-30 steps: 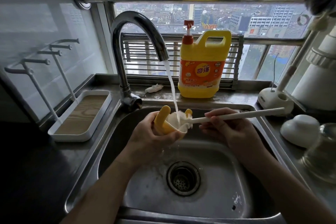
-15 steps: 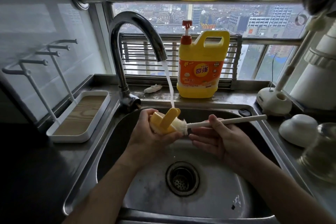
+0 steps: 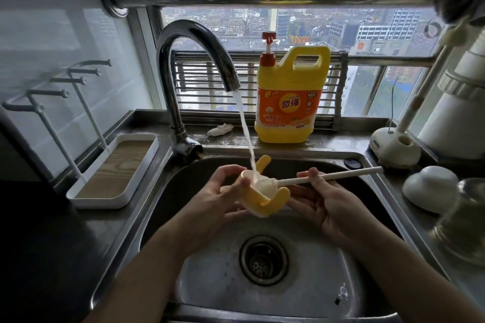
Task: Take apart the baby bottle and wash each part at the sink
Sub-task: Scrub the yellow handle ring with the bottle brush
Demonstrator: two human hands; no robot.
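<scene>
Left hand (image 3: 217, 199) gripping yellow handle ring (image 3: 267, 203) under water stream (image 3: 245, 136), right hand (image 3: 325, 207) pinching brush (image 3: 341, 174), its head inside the ring

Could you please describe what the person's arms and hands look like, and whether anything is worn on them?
Both arms are bare as far as the frame shows: no sleeve edge appears on the left forearm or the right forearm. The left hand and the right hand wear no gloves, and no ring, watch or bracelet shows.

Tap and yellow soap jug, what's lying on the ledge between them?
Head view: a small crumpled white scrap lies between tap and dish soap jug.
</scene>
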